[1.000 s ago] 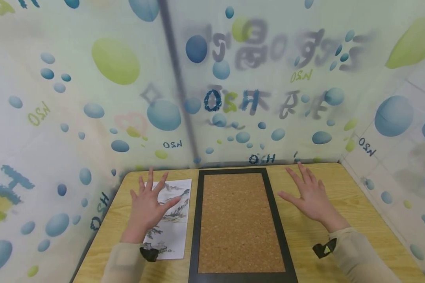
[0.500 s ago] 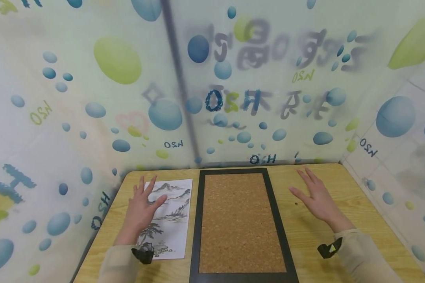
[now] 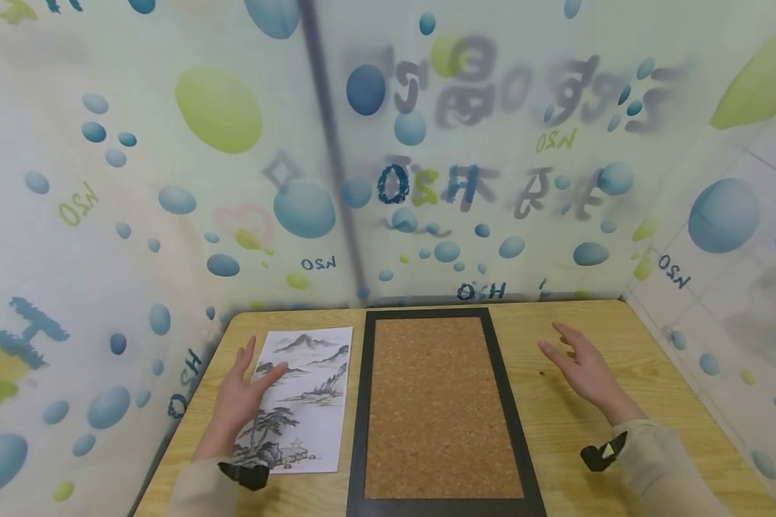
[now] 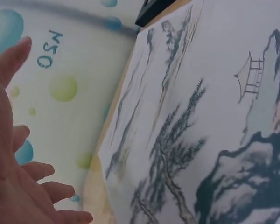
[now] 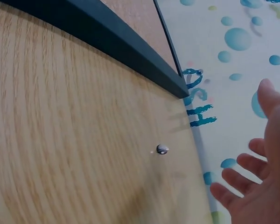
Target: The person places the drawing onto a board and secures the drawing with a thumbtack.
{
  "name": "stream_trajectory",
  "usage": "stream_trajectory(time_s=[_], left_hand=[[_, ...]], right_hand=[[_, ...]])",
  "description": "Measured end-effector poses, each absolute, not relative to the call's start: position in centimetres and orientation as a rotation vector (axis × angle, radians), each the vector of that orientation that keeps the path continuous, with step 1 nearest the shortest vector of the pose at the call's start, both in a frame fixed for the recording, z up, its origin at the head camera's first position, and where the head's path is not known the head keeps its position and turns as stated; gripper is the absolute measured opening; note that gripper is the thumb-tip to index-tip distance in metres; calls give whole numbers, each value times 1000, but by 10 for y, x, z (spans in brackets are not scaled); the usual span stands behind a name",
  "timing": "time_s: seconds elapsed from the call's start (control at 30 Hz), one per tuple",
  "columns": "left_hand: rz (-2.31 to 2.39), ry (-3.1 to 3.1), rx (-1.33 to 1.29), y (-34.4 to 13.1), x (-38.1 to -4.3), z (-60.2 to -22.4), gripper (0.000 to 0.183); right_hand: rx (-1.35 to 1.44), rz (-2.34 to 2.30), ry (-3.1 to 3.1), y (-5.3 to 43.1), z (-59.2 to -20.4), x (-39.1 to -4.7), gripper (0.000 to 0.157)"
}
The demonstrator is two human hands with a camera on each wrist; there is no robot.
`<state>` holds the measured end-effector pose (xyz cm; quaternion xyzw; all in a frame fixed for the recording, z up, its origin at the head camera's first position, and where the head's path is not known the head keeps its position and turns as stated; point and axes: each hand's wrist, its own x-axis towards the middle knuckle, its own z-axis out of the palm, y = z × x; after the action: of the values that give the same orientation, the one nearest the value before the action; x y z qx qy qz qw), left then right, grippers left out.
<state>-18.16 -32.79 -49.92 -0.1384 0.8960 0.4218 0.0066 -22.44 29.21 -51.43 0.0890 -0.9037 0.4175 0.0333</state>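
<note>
The left hand (image 3: 238, 403) hovered over the left margin of a printed landscape sheet (image 3: 317, 424), its fingers released and loosely extended, its thumb above the print. The sheet, showing mountains, trees and a small pavilion, lay flat toward the left edge of the desk (image 3: 647, 402), near the far left corner. Just to its right, a black-framed cork board (image 3: 442, 409) ran lengthwise across the middle, its far end close to the desk's far edge. The right hand (image 3: 585, 373) hung between that board and the right edge, fingers likewise released, slightly bent. A small shiny object (image 5: 162, 149) sat between board and hand, toward the far edge.
</note>
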Motion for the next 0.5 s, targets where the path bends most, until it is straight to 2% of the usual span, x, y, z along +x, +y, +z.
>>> stream_trajectory(time_s=[0.23,0.5], left_hand=[[1443,2736,-662,-342,-178,-518,117],[1382,2756,-773,-346,-179,-530,118]], right_hand=[[202,1363,-2757,294,-526,-227,70],[177,1361,-2775,294,-540,-228,52]])
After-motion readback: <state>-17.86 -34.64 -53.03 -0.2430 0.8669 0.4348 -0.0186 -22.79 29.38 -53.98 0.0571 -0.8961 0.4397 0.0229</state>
